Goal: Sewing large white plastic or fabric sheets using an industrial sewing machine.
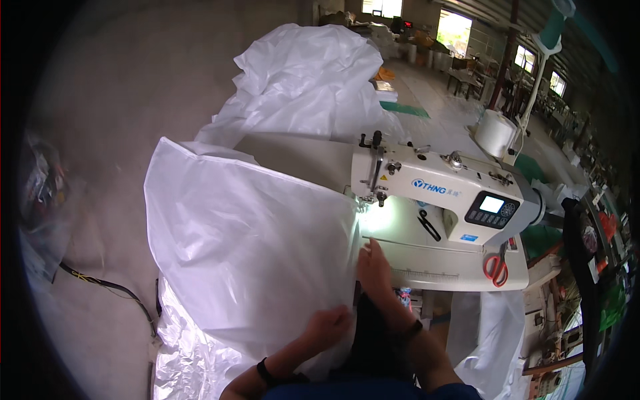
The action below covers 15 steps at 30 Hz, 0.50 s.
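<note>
The white sheet spreads over the left part of the sewing table, its hemmed upper edge slanting down to the needle area and its near part hanging toward your lap. Your left hand is curled at the lower right part of the sheet, near your body; you can't tell from this view whether its fingers pinch the material. Your right hand is at the sheet's right edge, just below the needle area, fingers bunched and pointing up toward the machine, though whether they grip the edge can't be told either. Ahead of that hand stands the white sewing machine, its lamp lighting the needle area and its control panel lit. A small black tool lies under the machine's arm, and red-handled scissors lie at the table's right end. Behind the machine is a white thread cone. Past the table's far side rises a big crumpled heap of white sheeting, and a dark cable runs along the floor to your left.
</note>
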Available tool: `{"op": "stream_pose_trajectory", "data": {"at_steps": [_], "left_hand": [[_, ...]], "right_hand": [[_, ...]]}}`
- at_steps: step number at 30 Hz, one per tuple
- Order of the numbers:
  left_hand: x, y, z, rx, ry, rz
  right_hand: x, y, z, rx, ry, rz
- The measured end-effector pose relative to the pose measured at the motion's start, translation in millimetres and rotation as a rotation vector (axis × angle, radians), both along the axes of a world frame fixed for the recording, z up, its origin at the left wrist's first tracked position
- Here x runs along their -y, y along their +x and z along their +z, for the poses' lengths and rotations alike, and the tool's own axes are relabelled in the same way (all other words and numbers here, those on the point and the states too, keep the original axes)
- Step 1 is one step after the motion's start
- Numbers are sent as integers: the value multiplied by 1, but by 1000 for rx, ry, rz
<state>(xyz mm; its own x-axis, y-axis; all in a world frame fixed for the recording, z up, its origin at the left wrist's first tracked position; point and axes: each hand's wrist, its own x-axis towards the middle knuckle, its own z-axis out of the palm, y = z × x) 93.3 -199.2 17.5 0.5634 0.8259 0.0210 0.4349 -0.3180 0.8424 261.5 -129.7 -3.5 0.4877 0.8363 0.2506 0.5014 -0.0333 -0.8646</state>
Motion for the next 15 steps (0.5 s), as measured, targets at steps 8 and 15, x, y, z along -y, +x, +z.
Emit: {"op": "stream_pose_trajectory", "data": {"at_steps": [8,15], "left_hand": [[10,14,34,-218,343,39],[13,-3,26,-351,262,21]], "right_hand": [[61,-19,-28,-503,-112,481],[63,-23,-35,227,-326,732]]}}
